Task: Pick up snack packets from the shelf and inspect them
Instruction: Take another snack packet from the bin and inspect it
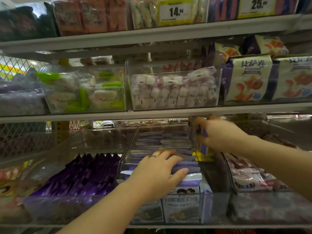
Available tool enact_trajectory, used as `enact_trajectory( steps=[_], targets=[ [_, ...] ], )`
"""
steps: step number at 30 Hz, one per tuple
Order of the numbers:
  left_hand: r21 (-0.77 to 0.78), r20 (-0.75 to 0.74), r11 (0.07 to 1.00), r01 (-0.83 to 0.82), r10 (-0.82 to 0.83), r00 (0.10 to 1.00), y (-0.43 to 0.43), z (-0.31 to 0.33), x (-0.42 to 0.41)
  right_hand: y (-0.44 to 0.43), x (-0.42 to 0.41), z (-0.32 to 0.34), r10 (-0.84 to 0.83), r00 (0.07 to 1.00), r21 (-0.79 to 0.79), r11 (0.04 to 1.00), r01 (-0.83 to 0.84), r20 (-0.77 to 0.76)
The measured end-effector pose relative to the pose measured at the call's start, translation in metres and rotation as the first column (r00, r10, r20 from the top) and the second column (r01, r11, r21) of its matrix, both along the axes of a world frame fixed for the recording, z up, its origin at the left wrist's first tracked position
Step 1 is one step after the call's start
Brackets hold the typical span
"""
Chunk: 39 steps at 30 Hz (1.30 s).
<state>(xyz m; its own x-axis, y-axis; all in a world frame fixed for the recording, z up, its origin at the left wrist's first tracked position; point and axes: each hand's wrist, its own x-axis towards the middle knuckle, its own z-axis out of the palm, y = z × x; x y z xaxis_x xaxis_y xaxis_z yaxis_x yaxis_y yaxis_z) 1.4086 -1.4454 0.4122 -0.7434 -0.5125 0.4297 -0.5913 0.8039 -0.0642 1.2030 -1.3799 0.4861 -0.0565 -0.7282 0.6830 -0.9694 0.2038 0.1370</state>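
Pinching purple packet (203, 146) upright between right hand (221, 134) fingers; left hand (157, 176) fingers flat on stacked packets (168, 141).

I count: left hand (157, 176) and right hand (222, 134), two; purple packet (203, 147) in the right, one; ring (154, 156), one; price tags (175, 11), two; shelf boards (152, 114), three; clear bins (175, 107) on the middle board, at least three.

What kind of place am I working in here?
Likely a shop's snack aisle: yellow price tags on the top shelf, clear bins packed with wrapped snacks, and the right hand holding a purple packet.
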Motion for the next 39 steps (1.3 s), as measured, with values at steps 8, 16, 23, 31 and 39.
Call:
enact_trajectory(
  steps=[8, 16, 23, 31, 39],
  targets=[
    [-0.141, -0.289, 0.989, -0.048, 0.006, 0.957, 0.039, 0.009, 0.022, 0.084, 0.046, 0.027, 0.106, 0.991, 0.080, 0.992, -0.099, -0.080],
    [0.243, -0.888, 0.919, 0.310, 0.081, 0.453, 0.066, 0.000, 0.088, 0.125, 0.118, 0.010, 0.546, 0.770, -0.104, 0.832, -0.545, 0.328],
    [0.278, -0.921, 0.678, 0.680, 0.389, -0.011, 0.068, -0.051, 0.154, 0.066, 0.203, -0.107, 0.723, 0.279, -0.344, 0.585, -0.735, 0.631],
    [0.402, -0.884, 0.757, 0.515, 0.468, 0.002, 0.052, -0.145, 0.231, 0.013, 0.273, -0.224, 0.530, 0.086, -0.248, 0.527, -0.813, 0.844],
    [0.633, -0.772, 0.551, 0.545, 0.507, 0.383, 0.051, -0.231, 0.240, -0.013, 0.289, -0.273, 0.176, -0.315, -0.360, 0.533, -0.766, 0.933]
  ],
)
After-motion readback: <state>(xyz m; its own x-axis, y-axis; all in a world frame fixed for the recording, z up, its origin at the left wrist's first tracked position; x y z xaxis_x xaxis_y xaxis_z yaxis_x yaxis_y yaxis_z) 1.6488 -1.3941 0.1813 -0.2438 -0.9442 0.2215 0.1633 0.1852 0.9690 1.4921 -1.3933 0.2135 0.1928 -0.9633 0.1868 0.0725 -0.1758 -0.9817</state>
